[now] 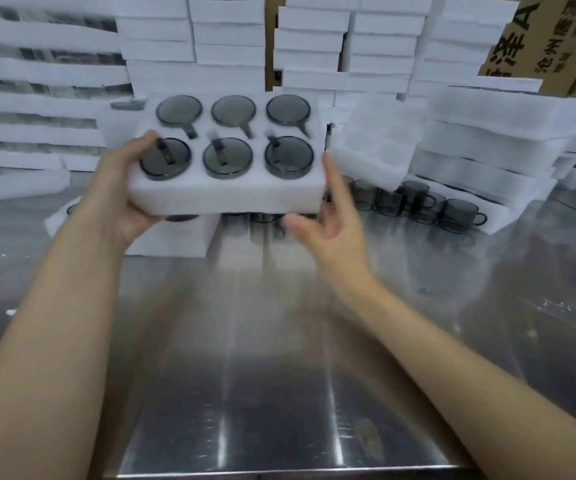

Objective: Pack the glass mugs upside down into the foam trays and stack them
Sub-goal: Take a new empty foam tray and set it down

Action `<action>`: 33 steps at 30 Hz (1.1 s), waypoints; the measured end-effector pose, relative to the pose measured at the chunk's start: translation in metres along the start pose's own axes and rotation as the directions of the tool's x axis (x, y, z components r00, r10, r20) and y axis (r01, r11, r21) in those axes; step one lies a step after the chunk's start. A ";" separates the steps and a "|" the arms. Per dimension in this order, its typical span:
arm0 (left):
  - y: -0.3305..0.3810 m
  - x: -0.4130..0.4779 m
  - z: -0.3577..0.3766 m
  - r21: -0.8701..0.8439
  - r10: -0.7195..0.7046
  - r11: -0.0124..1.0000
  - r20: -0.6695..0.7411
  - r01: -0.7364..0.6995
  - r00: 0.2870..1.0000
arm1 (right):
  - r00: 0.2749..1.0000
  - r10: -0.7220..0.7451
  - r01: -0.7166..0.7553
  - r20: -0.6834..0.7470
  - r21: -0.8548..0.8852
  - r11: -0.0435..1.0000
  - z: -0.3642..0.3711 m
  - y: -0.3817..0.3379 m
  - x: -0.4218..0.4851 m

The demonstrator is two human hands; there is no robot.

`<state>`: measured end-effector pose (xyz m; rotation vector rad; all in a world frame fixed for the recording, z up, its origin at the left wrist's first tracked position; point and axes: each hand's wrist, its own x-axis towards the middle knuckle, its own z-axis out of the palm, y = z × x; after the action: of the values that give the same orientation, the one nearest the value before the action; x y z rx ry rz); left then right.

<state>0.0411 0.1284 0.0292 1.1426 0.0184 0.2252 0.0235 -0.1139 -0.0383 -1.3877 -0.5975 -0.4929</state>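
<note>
Head view: white foam tray (231, 194) held up above a steel table (279, 393), tilted toward the camera, six smoky-grey glass mugs (227, 133) seated upside down in its round wells, two rows of three, flat bases up, handles lying in narrow slots between the rows. Left hand (130, 199) clamped on the tray's left near corner, thumb over the top edge beside the nearest mug, fingers underneath. Right hand (331, 216) spread open just beside the tray's right end, fingers apart, gripping nothing; contact with the foam hard to judge through blur. Below the tray, another foam tray (172, 237) resting on the table. To the right, loose grey mugs (428, 206) standing upright in a row on a foam sheet. Behind and on both sides, tall stacks of foam trays (231, 39) crowding the far edge, with cardboard cartons (556, 36) at the upper right. Near half of the table bare: brushed, reflective metal, straight front edge, wide room for both forearms. Foam soft-edged and matte; glass smooth, round, translucent.
</note>
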 end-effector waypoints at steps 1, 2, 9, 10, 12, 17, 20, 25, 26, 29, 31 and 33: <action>0.003 0.002 -0.009 -0.016 0.028 0.999 -0.065 -0.029 0.997 | 0.999 -0.053 0.053 0.007 -0.071 0.996 0.017 0.008 -0.004; 0.005 0.003 -0.016 -0.056 0.063 0.996 -0.146 -0.072 0.987 | 0.994 -0.105 0.107 0.017 -0.154 0.982 0.032 0.015 -0.007; -0.005 0.026 -0.056 -0.058 0.195 0.930 -0.760 -0.363 0.620 | 0.959 -0.203 0.263 0.200 -0.352 0.898 0.095 0.046 0.009; -0.010 0.026 -0.056 0.010 0.228 0.930 -0.800 -0.368 0.554 | 0.964 -0.170 0.235 0.204 -0.360 0.903 0.097 0.049 0.010; -0.018 0.030 -0.052 0.097 0.302 0.910 -0.822 -0.404 0.482 | 0.974 -0.122 0.186 0.193 -0.360 0.914 0.096 0.051 0.010; -0.027 0.032 -0.048 0.171 0.415 0.837 -0.817 -0.519 0.400 | 0.960 -0.157 0.233 0.231 -0.350 0.907 0.097 0.051 0.009; -0.040 0.027 -0.043 0.230 0.500 0.791 -0.778 -0.567 0.382 | 0.943 -0.217 0.313 0.252 -0.455 0.833 0.094 0.051 0.011; -0.059 0.035 -0.052 0.340 0.490 0.865 -0.729 -0.368 0.478 | 0.946 -0.060 0.228 0.320 -0.519 0.824 0.094 0.053 0.010; -0.060 0.037 -0.055 0.381 0.486 0.873 -0.724 -0.303 0.490 | 0.939 -0.029 0.221 0.342 -0.537 0.814 0.093 0.054 0.011; -0.057 0.041 -0.060 0.494 0.439 0.869 -0.759 -0.014 0.481 | 0.929 -0.003 0.221 0.371 -0.548 0.807 0.092 0.056 0.014; -0.054 0.037 -0.054 0.517 0.422 0.850 -0.782 0.101 0.459 | 0.919 0.017 0.218 0.393 -0.546 0.809 0.091 0.058 0.014; -0.054 0.032 -0.041 0.646 0.566 0.762 -0.697 0.044 0.440 | 0.910 0.061 0.173 0.411 -0.509 0.843 0.087 0.056 0.015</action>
<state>0.0764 0.1501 -0.0338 1.5360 0.9050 1.1991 0.0629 -0.0199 -0.0639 -2.0483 -0.8919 -0.4309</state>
